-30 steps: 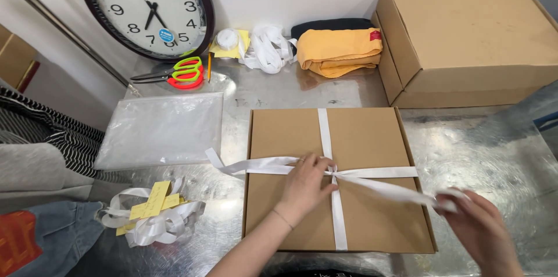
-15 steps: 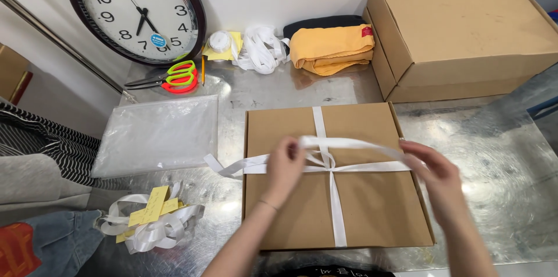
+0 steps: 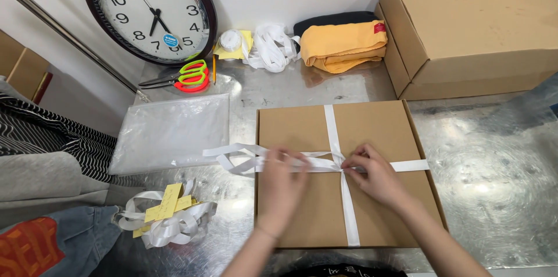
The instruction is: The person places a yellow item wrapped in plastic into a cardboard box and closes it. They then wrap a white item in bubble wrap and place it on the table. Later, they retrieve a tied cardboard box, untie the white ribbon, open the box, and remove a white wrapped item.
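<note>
squarely below the camera, a flat brown box point(image 3: 343, 172) lies on the metal bench point(image 3: 494, 178), crossed by a white ribbon point(image 3: 334, 137): one band runs away from the person, the other left to right. both hands sit on the lid at the crossing, the ribbon directly under the fingers. the right hand point(image 3: 375, 175) is nearer the knot, its fingers pinched together on the ribbon just at the crossing. the left hand point(image 3: 282, 187) lies flat just left of it, fingers close together and pressing the sideways band; loose ribbon ends trail off the box's left edge. scissors point(image 3: 183, 76) and a clock point(image 3: 148, 9) stand well apart at the back.
</note>
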